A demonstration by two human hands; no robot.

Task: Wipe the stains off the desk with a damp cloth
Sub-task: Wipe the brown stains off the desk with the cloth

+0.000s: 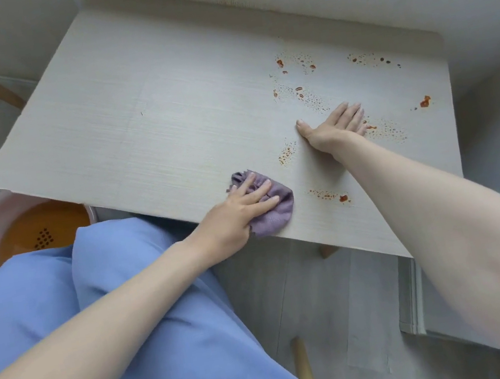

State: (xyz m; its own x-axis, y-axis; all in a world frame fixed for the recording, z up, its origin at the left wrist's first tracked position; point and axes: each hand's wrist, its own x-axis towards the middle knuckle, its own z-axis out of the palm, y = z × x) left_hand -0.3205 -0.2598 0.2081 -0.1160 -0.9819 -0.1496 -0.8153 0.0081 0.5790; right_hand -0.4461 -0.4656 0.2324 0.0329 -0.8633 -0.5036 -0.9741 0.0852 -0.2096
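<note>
lap: blue fabric trousers (149, 307)
left hand (233, 215): fingers spread flat, squishing crumpled purple cloth (275, 215) at near edge of pale woodgrain desk (160, 105)
right hand (335, 129): fingers straight, flat among reddish-brown stains (302, 93)

A single wide-angle view, worn on the head, looks forward and steeply down from above the near edge of the desk (161, 111). It sits close, so the desk fills the upper middle, skewed in the frame. Both forearms reach in from the bottom corners, and the left hand (236, 215) and right hand (335, 131) lie mid-frame. The floor (330, 309) fills the near part below.
</note>
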